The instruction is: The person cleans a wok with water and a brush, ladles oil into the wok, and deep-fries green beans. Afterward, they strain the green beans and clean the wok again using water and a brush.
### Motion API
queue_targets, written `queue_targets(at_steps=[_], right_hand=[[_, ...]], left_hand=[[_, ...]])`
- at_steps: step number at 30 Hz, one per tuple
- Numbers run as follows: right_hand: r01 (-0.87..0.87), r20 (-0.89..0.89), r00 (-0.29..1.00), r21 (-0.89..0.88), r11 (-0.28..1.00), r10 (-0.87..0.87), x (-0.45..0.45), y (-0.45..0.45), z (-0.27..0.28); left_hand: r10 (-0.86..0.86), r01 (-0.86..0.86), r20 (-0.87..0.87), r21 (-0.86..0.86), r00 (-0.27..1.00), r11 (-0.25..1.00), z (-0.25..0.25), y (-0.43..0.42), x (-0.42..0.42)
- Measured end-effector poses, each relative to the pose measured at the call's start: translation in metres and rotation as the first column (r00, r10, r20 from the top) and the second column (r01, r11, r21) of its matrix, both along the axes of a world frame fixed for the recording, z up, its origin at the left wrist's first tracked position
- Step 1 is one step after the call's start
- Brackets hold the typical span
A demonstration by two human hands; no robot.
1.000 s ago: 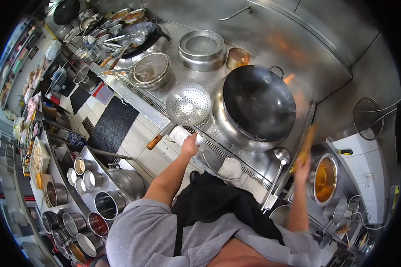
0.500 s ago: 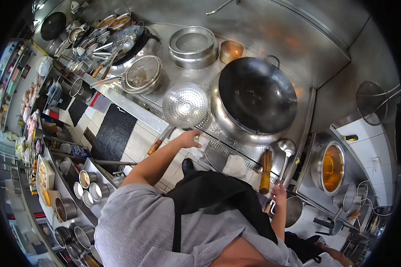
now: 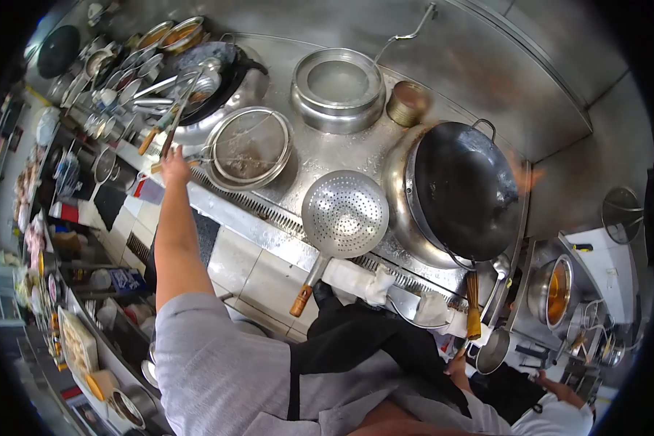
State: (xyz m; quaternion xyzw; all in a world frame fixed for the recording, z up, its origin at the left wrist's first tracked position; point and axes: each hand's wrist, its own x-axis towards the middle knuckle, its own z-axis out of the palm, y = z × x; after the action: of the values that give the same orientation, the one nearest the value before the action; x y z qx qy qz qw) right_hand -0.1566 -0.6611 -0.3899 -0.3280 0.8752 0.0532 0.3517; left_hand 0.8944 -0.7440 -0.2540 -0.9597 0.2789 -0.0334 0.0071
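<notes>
While the left hand (image 3: 174, 168) partly hides wooden handles (image 3: 147, 141) beside the mesh strainer (image 3: 251, 149) on the counter (image 3: 327, 151), I can't tell its grip or the small right hand's (image 3: 457, 366), tiled floor (image 3: 229, 256) bordering the counter's edge (image 3: 258, 227).

The left hand (image 3: 174, 167) is at ten o'clock beside wooden handles (image 3: 148, 140), the right hand (image 3: 456, 368) at five; a black wok (image 3: 466, 189) sits at three o'clock.

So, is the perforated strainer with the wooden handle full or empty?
Empty: bare metal and holes show across the perforated strainer, with no food in it.
</notes>
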Motion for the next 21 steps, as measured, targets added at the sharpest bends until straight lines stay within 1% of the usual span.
queue_targets(at_steps=[1, 2, 3, 4, 5, 6, 7, 8, 9, 11, 12, 13, 14, 15, 16, 17, 18, 19, 20, 21], right_hand=[[0.096, 0.038, 0.995, 0.047, 0.994, -0.097, 0.01, 0.0, 0.005], [-0.029, -0.064, 0.997, 0.138, 0.99, 0.039, 0.012, 0.002, 0.015], [-0.208, -0.055, 0.972, 0.258, 0.943, 0.229, 0.016, -0.001, 0.031], [-0.187, -0.022, 0.979, 0.289, 0.939, 0.202, -0.012, 0.006, 0.01], [-0.165, -0.02, 0.984, 0.229, 0.959, 0.175, -0.015, 0.01, 0.014], [-0.071, 0.002, 0.997, 0.204, 0.977, 0.072, 0.002, 0.0, 0.033], [0.016, 0.026, 0.999, 0.181, 0.983, -0.021, 0.034, -0.008, 0.067], [-0.006, -0.002, 1.0, 0.176, 0.984, 0.007, 0.01, -0.001, 0.046], [-0.024, 0.014, 1.0, 0.183, 0.983, 0.022, 0.016, -0.004, 0.055], [0.097, 0.059, 0.993, 0.135, 0.986, -0.105, -0.002, 0.004, 0.03], [0.158, 0.082, 0.983, 0.111, 0.981, -0.167, -0.016, 0.01, 0.014], [0.006, -0.016, 1.0, 0.162, 0.987, -0.003, -0.019, 0.011, 0.008], [0.038, 0.014, 0.999, 0.109, 0.993, -0.039, -0.046, 0.022, -0.027], [-0.139, -0.076, 0.986, 0.082, 0.987, 0.146, -0.039, 0.025, -0.022], [-0.317, -0.169, 0.931, 0.073, 0.946, 0.325, -0.032, 0.021, -0.016], [-0.303, -0.163, 0.937, 0.07, 0.951, 0.31, -0.036, 0.024, -0.024], [-0.267, -0.167, 0.947, 0.068, 0.961, 0.275, -0.045, 0.024, -0.04], [-0.235, -0.17, 0.955, 0.068, 0.97, 0.243, -0.05, 0.022, -0.049], [0.011, -0.042, 0.999, 0.098, 0.995, -0.007, 0.003, -0.003, 0.017], [-0.006, -0.024, 1.0, 0.099, 0.995, 0.008, -0.005, 0.001, 0.008]], left_hand=[[-0.027, 0.02, 0.053, 0.115, 0.998, 0.993, -0.014, 0.005, 0.028], [-0.076, 0.051, 0.104, 0.227, 0.992, 0.973, -0.034, 0.002, 0.045], [-0.138, 0.132, 0.003, 0.278, 0.99, 0.951, -0.016, 0.002, 0.034], [-0.124, 0.109, 0.034, 0.283, 0.992, 0.953, -0.05, 0.006, 0.065], [-0.03, 0.041, -0.046, 0.27, 0.999, 0.962, -0.057, 0.008, 0.066], [-0.04, 0.051, -0.044, 0.285, 0.998, 0.957, -0.071, 0.015, 0.072], [0.012, 0.006, -0.063, 0.289, 0.998, 0.957, -0.026, 0.011, 0.021], [0.008, -0.009, 0.005, 0.29, 1.0, 0.957, -0.025, 0.015, 0.01], [-0.101, 0.076, 0.096, 0.235, 0.99, 0.969, -0.063, 0.033, 0.036], [-0.172, 0.153, 0.137, 0.14, 0.975, 0.978, -0.079, 0.058, 0.035], [-0.103, 0.082, 0.122, 0.168, 0.987, 0.982, -0.036, 0.055, -0.014], [-0.132, 0.112, 0.137, 0.143, 0.982, 0.983, -0.031, 0.064, -0.03], [-0.151, 0.134, 0.154, 0.118, 0.976, 0.984, -0.03, 0.077, -0.04], [-0.161, 0.142, 0.141, 0.134, 0.977, 0.981, -0.027, 0.082, -0.052], [-0.165, 0.146, 0.128, 0.15, 0.978, 0.978, -0.025, 0.088, -0.058], [-0.18, 0.16, 0.135, 0.15, 0.974, 0.976, -0.041, 0.102, -0.051], [-0.229, 0.227, 0.059, 0.038, 0.972, 0.973, -0.066, 0.115, -0.042], [-0.281, 0.28, -0.011, -0.076, 0.96, 0.957, -0.076, 0.121, -0.038], [-0.283, 0.282, -0.004, -0.071, 0.959, 0.957, -0.067, 0.121, -0.05], [-0.225, 0.162, -0.381, -0.19, 0.897, 0.968, -0.039, 0.119, -0.084]])
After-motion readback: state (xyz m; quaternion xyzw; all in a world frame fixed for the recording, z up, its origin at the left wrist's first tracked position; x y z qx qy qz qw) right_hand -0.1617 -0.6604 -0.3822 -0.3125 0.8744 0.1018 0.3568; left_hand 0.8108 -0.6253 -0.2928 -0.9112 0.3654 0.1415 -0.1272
